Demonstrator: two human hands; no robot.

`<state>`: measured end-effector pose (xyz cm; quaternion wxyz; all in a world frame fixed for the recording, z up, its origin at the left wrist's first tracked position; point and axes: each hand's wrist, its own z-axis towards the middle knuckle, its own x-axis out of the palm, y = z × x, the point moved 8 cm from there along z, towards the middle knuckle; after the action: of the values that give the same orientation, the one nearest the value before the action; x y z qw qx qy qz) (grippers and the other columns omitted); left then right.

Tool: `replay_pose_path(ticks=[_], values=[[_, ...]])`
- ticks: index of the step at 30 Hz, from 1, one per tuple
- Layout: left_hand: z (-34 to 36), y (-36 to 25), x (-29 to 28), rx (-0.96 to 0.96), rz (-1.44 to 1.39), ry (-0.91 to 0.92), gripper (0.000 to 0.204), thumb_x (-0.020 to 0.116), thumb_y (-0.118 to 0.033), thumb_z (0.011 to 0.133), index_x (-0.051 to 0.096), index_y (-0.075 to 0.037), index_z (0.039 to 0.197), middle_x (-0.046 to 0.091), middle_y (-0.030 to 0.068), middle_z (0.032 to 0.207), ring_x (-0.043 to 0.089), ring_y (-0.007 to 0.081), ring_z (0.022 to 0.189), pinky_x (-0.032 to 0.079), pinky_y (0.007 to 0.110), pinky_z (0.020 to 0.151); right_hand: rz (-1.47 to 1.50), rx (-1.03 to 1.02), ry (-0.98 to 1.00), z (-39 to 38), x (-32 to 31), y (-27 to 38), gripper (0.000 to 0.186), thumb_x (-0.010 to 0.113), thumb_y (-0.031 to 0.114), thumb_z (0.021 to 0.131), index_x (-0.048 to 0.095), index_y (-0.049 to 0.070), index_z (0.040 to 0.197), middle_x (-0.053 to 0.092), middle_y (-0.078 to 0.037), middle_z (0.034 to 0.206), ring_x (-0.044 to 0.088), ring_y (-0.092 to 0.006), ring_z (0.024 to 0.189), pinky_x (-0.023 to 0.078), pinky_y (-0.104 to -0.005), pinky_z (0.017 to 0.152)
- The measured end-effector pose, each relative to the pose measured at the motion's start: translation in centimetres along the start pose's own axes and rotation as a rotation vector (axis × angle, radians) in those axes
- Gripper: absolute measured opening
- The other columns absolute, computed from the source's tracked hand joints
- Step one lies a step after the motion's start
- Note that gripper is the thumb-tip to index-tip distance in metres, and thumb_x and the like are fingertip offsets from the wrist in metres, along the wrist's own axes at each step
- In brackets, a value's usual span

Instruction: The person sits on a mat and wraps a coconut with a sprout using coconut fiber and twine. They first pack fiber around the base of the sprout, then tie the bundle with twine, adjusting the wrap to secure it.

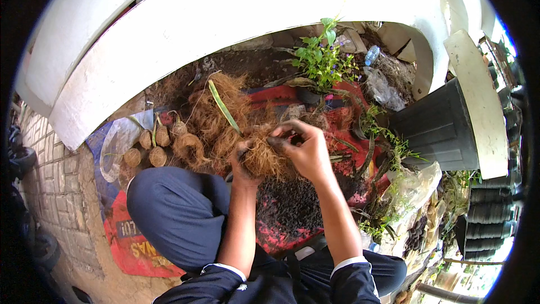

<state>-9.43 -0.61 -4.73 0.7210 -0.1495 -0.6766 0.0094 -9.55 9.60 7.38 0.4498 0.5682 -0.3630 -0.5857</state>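
Note:
A shaggy brown clump of coconut fibre (263, 155) is held in front of me. My left hand (242, 159) wraps round its left side, the fingers partly hidden by the fibre. At the right side, my right hand (304, 143) is bent in a pinch, with dark, soiled fingertips against the strands. Rising at a slant from the top left of the clump is a long green leaf with pale yellow edges (223, 106); its base is hidden. Just behind lies a larger heap of loose coconut fibre (218, 104). Below the clump, dark crumbly soil (289, 205) is spread on a red sheet (138, 246).
Several round fibre-wrapped balls with green shoots (159, 138) sit at the left beside a clear plastic bag (115, 141). A leafy plant with small purple flowers (323, 56) grows beyond. At the right stand a dark grey planter (441, 126) and trailing vines (382, 126). A white curved wall (236, 8) borders the far side.

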Motion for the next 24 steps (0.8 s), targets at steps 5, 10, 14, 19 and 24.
replay_pose_path(ticks=[5,10,14,19,24], values=[[-0.1,-0.5,2.3,0.033,-0.006,0.081,0.069,0.060,-0.026,0.075,0.035,-0.001,0.135,0.050,0.0207,0.125,0.055,0.0324,0.110,0.047,0.045,0.094,-0.175,-0.119,0.039,-0.8,0.5,0.2,0.024,0.072,0.011,0.076,0.067,0.002,0.098,0.064,-0.011,0.094,0.060,-0.0178,0.087,0.047,-0.0296,0.077],[-0.3,-0.8,2.3,0.025,0.046,0.114,0.053,0.051,-0.019,0.079,0.042,-0.003,0.129,0.051,0.0172,0.121,0.057,0.0292,0.106,0.051,0.043,0.088,-0.443,-0.331,0.049,-2.2,0.2,2.4,0.040,0.075,0.024,0.072,0.067,0.008,0.108,0.056,-0.016,0.108,0.054,-0.0317,0.102,0.044,-0.0379,0.088],[-0.3,-0.4,1.8,-0.025,0.012,0.087,0.052,0.052,-0.020,0.079,0.044,-0.002,0.127,0.052,0.0175,0.120,0.056,0.0286,0.106,0.050,0.042,0.089,-0.461,-0.315,0.028,-2.9,0.2,2.4,0.040,0.077,0.019,0.071,0.066,0.010,0.108,0.055,-0.014,0.110,0.055,-0.0309,0.104,0.047,-0.0387,0.086],[-0.4,-0.5,2.0,0.025,0.183,-0.008,0.060,0.055,-0.023,0.076,0.043,0.001,0.129,0.051,0.0194,0.125,0.056,0.0310,0.107,0.046,0.042,0.095,-0.406,-0.255,-0.067,-2.7,-0.4,1.0,0.026,0.073,0.009,0.073,0.067,0.006,0.098,0.064,-0.012,0.095,0.063,-0.0291,0.089,0.050,-0.0356,0.080],[-0.7,-0.7,4.0,0.010,0.167,0.084,0.059,0.056,-0.015,0.071,0.046,0.001,0.126,0.052,0.0185,0.124,0.055,0.0287,0.110,0.046,0.042,0.094,0.235,0.067,-0.185,-2.2,-2.0,-2.5,0.014,0.065,0.009,0.086,0.063,-0.002,0.094,0.066,-0.002,0.082,0.055,-0.0055,0.077,0.045,-0.0227,0.071]])
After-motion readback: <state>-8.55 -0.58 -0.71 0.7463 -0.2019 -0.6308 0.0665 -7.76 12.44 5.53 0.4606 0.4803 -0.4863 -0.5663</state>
